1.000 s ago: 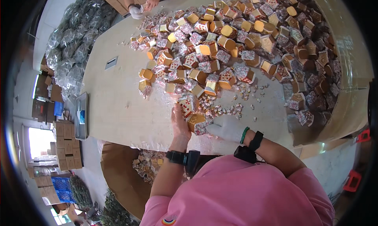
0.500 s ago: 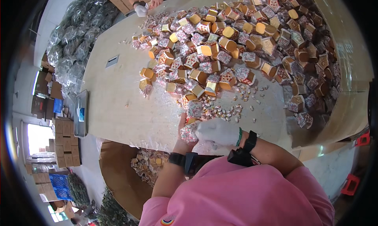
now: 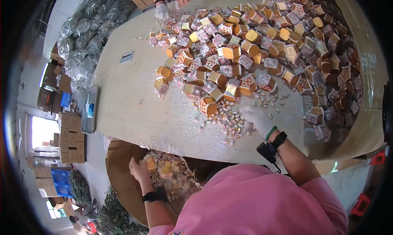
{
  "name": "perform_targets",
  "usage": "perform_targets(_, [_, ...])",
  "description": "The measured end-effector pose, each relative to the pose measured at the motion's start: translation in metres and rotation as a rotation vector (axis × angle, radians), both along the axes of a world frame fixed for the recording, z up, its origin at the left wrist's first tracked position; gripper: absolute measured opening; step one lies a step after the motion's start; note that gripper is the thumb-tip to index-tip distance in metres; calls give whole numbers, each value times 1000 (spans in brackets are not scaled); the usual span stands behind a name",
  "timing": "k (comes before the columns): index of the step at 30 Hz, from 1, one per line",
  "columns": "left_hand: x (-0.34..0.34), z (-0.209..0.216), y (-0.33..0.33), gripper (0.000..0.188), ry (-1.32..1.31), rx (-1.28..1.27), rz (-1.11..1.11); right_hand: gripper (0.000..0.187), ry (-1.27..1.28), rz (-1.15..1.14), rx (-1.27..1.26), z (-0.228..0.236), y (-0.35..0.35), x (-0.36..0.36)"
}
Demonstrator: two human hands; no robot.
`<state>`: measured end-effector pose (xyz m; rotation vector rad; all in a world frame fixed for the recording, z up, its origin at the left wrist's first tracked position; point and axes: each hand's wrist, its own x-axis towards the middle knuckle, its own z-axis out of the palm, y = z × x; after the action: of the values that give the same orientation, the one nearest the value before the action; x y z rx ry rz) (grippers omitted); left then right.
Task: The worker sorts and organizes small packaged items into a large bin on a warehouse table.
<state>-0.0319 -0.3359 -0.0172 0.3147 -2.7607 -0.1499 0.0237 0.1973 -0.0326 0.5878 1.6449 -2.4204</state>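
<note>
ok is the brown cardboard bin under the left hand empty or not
Not empty: small house-shaped pieces lie inside the cardboard bin, below the left hand. How full it is, I cannot tell.

A totally blown-out window (image 3: 44,130) can be seen at left, brown cartons (image 3: 71,140) are piled nearby, and red stools (image 3: 360,204) are just parked at right.

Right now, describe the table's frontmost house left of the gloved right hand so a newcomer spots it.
On the pale table, find the heap of little houses and follow it toward the pink shirt. Left of the gloved right hand, an orange-based house borders the scattered bits. On the table left of that hand, no house lies nearer the shirt.
</note>
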Motion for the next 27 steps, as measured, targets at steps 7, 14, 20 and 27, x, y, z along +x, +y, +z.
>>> perform_targets(7, [-50, -7, 226, 68, -83, 383, -673, 34, 364, -94, 1013, 9, 1, -2])
perform_targets(14, [-64, 1, 358, 86, -315, 17, -642, 15, 235, -105, 1175, 28, 3, 23])
perform_targets(20, [-91, -16, 323, 44, 156, -20, -932, 23, 34, -47, 874, 42, 14, 39])
perform_targets(27, [-159, 3, 259, 21, -201, 944, -390, 28, 28, -58, 906, 16, 18, 32])
